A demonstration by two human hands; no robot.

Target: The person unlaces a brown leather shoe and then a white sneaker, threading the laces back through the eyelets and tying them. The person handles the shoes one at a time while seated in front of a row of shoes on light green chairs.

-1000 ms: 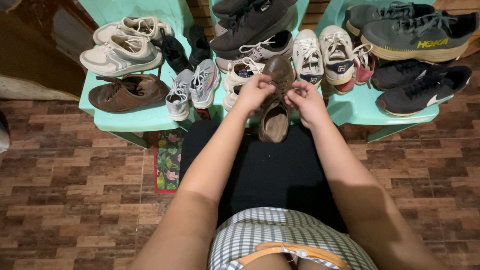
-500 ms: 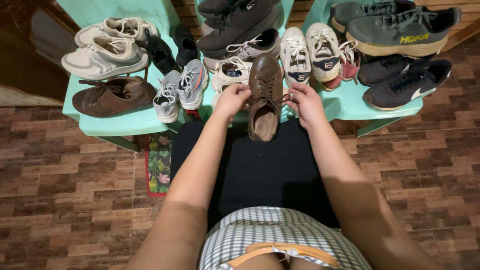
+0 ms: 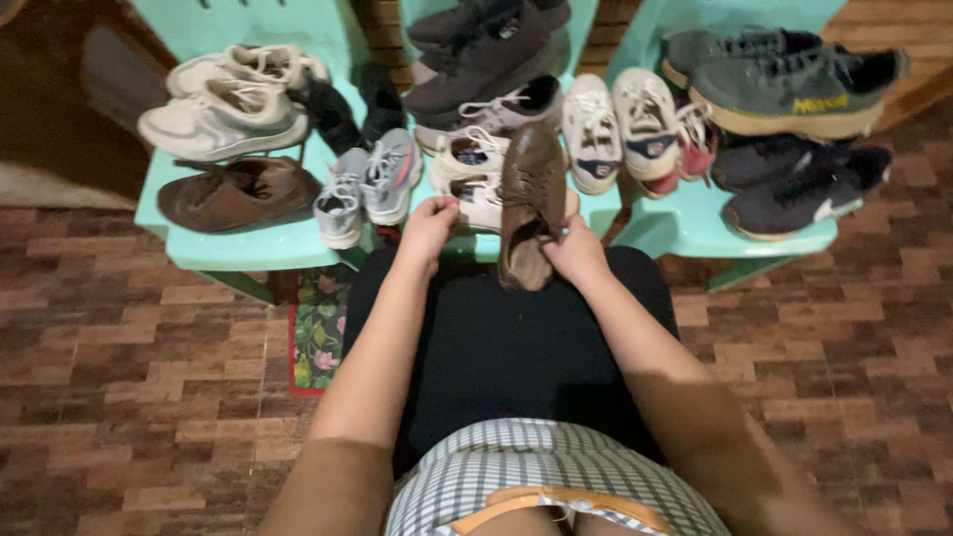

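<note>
right hand [image 3: 576, 253] grips the brown shoe [image 3: 529, 199] at its right side, fingers closed on it. shoe rests heel-near on the lap, toe toward the far green chairs [image 3: 260, 241]. left hand [image 3: 429, 226] just left of shoe, fingers curled, apart from it; whether it pinches a lace, cannot tell. white sneakers [image 3: 467, 169] just beyond.
</note>
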